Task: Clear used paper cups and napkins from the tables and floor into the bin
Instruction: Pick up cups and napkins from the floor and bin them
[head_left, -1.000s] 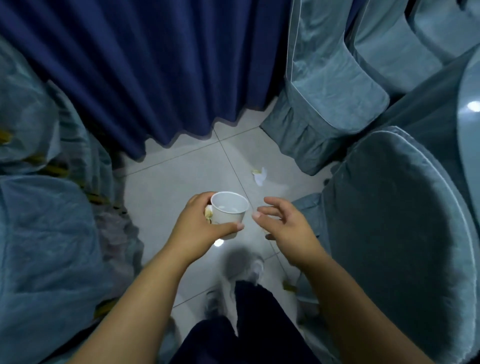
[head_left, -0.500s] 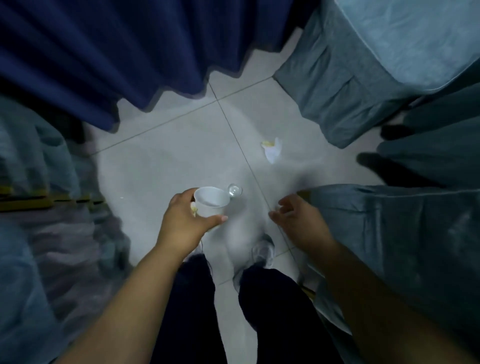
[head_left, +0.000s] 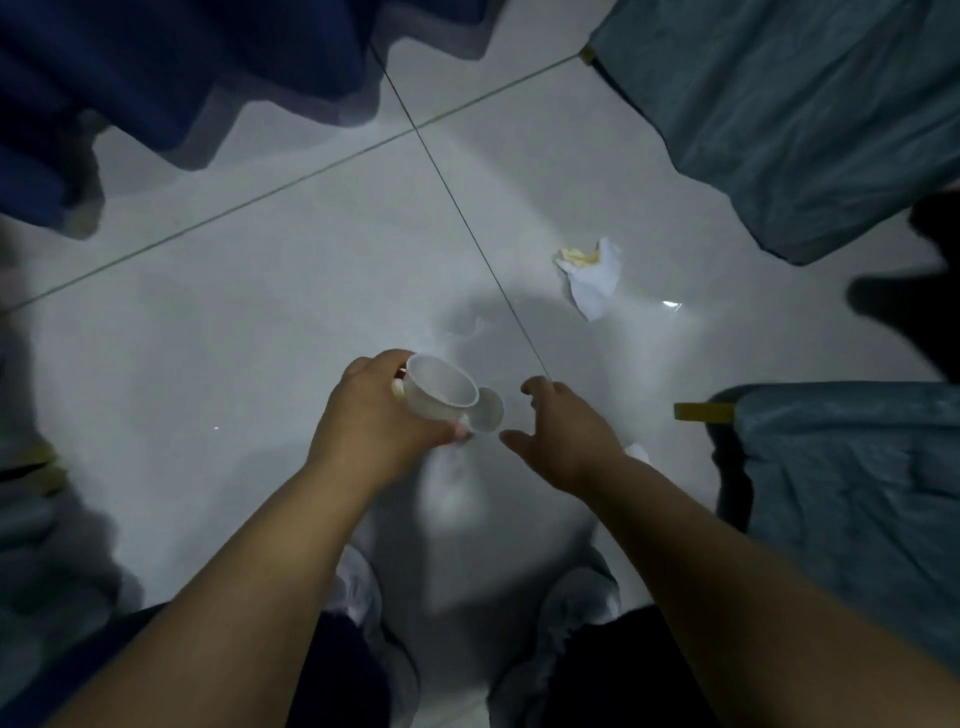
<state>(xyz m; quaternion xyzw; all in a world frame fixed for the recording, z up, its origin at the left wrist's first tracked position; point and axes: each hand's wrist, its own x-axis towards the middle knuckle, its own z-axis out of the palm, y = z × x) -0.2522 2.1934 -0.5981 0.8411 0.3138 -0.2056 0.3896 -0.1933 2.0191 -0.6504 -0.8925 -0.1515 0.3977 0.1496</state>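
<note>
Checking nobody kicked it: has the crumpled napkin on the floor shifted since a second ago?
No. The napkin lies just right of the same grout line as before; only the camera came closer.

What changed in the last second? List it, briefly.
The person has bent lower toward the floor, so the crumpled napkin looms nearer. The right hand has come down too, open and empty. Unchanged: the left hand still grips the paper cup; the napkin lies untouched.

No text, label, brand, number or sign is readable on the paper cup (head_left: 439, 389), crumpled napkin (head_left: 592, 283), tiled floor (head_left: 234, 338) or chair covers (head_left: 805, 104).
</note>
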